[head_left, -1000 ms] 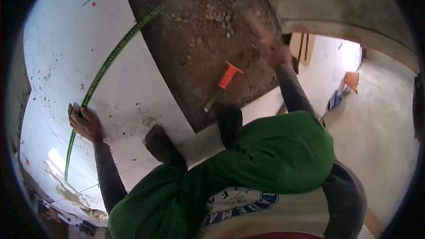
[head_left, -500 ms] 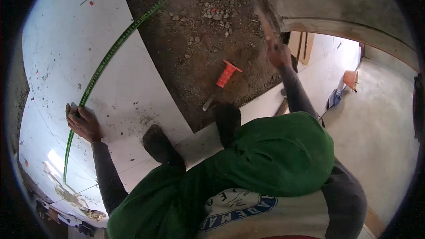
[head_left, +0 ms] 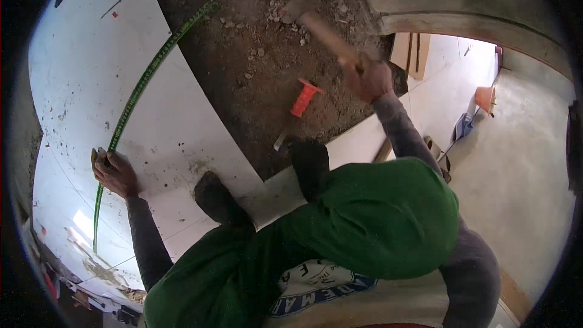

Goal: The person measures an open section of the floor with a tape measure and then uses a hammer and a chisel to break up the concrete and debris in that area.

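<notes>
My left hand (head_left: 115, 174) is closed on a long green measuring strip (head_left: 143, 80), which lies across white floor tiles (head_left: 152, 146) and reaches over the dirt patch. My right hand (head_left: 367, 79) grips the wooden handle of a hammer (head_left: 325, 35); its head is blurred over the rubble. A chisel with an orange guarded grip (head_left: 304, 98) lies in the dirt (head_left: 255, 103) below my right hand. My two dark-covered feet (head_left: 218, 197) rest near the tile edge, beneath my bent green-clad legs.
A concrete step (head_left: 455, 0) borders the dirt at upper right. Wooden boards (head_left: 414, 54) stand beyond my right hand. An orange bucket (head_left: 485, 98) and a blue object (head_left: 463, 125) lie on the pale floor at right. Assorted items (head_left: 79, 297) sit at the lower-left rim.
The hammer has swung leftward over the rubble, its handle now more slanted, and my right hand has shifted slightly left. My left hand stays on the green strip.
</notes>
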Demonstrator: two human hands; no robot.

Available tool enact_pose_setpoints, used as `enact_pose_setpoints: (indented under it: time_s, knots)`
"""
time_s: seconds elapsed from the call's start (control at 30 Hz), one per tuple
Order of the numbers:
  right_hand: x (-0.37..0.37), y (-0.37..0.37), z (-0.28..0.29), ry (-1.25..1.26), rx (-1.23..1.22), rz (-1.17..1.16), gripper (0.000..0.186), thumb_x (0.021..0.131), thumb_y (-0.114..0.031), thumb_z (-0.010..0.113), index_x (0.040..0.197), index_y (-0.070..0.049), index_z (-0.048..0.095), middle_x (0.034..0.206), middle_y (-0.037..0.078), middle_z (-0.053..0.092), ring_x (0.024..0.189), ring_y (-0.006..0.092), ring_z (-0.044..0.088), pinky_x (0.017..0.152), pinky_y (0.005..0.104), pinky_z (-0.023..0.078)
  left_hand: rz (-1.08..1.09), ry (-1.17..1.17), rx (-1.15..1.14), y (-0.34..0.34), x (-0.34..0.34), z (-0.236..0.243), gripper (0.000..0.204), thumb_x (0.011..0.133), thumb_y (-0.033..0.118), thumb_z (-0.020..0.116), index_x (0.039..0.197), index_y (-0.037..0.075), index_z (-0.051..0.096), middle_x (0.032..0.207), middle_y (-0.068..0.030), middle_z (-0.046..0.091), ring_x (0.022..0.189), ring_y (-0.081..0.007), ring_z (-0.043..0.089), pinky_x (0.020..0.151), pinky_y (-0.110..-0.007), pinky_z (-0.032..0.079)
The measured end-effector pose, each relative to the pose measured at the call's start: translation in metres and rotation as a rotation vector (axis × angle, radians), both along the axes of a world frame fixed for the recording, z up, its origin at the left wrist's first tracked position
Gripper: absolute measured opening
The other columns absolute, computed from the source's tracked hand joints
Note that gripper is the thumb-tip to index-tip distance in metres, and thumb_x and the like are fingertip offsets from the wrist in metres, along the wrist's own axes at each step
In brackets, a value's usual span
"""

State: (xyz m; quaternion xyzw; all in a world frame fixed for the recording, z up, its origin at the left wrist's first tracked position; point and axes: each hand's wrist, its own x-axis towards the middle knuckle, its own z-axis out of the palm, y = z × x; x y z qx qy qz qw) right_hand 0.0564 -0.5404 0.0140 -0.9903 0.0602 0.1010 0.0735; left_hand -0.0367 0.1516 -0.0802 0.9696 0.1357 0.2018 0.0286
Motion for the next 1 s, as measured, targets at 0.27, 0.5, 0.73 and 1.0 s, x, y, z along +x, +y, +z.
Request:
enact_pose_setpoints:
  time_s: [0.27, 0.5, 0.73, 1.0]
  knots:
    - [0.033, -0.054, -0.02, 0.138, -0.082, -0.151, 0.076, 0.1, -0.071, 0.052, 0.084, 0.002, 0.065, 0.068, 0.022, 0.066, 0.062, 0.0339, 0.068, 0.062, 0.0479, 0.055, -0.125, -0.055, 0.056, 0.004, 0.004, -0.007, 0.036, 0.107, 0.037, 0.056, 0.114, 0.002, 0.065, 0.141, -0.0192, 0.063, 0.128, -0.0398, 0.059, 0.105, -0.053, 0.045]
    - [-0.003, -0.021, 0.01, -0.182, 0.228, 0.245, 0.067, 0.1, -0.064, 0.059, 0.088, 0.001, 0.071, 0.063, 0.015, 0.062, 0.056, 0.0234, 0.061, 0.052, 0.0445, 0.043, -0.069, -0.031, 0.04, 0.004, -0.011, -0.001, 0.037, 0.107, 0.035, 0.056, 0.12, 0.0, 0.065, 0.141, -0.0181, 0.063, 0.128, -0.0385, 0.06, 0.106, -0.052, 0.045]
    - [-0.008, -0.028, 0.005, 0.08, 0.148, -0.147, 0.061, 0.094, -0.064, 0.064, 0.095, -0.004, 0.069, 0.07, 0.019, 0.069, 0.065, 0.0368, 0.071, 0.064, 0.0494, 0.056, -0.01, 0.017, -0.041, 0.0, -0.005, 0.0, 0.039, 0.107, 0.037, 0.055, 0.116, 0.0, 0.065, 0.144, -0.0164, 0.063, 0.132, -0.0363, 0.057, 0.109, -0.052, 0.043]
    - [-0.016, -0.1, -0.026, 0.265, -0.197, -0.319, 0.061, 0.094, -0.06, 0.065, 0.099, 0.0, 0.074, 0.079, 0.024, 0.073, 0.082, 0.0393, 0.076, 0.069, 0.052, 0.059, -0.009, 0.011, -0.012, -0.022, 0.016, 0.001, 0.041, 0.108, 0.039, 0.053, 0.116, 0.0, 0.064, 0.143, -0.0173, 0.063, 0.13, -0.0375, 0.057, 0.108, -0.053, 0.043]
